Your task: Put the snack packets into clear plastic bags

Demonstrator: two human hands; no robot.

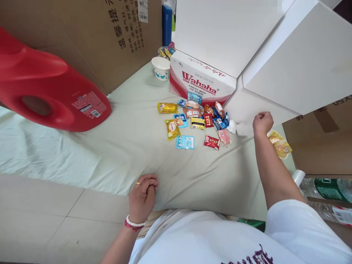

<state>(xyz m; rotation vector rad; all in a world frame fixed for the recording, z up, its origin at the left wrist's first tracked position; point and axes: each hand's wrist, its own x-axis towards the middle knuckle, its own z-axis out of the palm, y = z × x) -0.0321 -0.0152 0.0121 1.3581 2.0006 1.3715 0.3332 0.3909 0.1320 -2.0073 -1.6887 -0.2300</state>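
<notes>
My left hand [143, 194], with a ring and a white beaded bracelet, rests at the near edge of the cloth-covered table [132, 146]. Its fingers are curled together with nothing visible in them. Farther right, my right hand [263, 123] is closed in front of the white panel; whatever it may hold is hidden. A crumpled clear wrapper [232, 127] lies to its left. Wrapped snacks are spread mid-table, among them a red packet [211, 142], a pink packet [224, 137], a light blue packet [185, 142] and a yellow packet [172, 129].
Behind the snacks stands a Wahaha water carton [202, 79], with a white paper bowl [161, 68] on its left. A large red jug [55, 80] and a brown cardboard box [82, 33] occupy the left. Near my right forearm lies a yellow package [280, 143]; plastic bottles [327, 189] lie beyond.
</notes>
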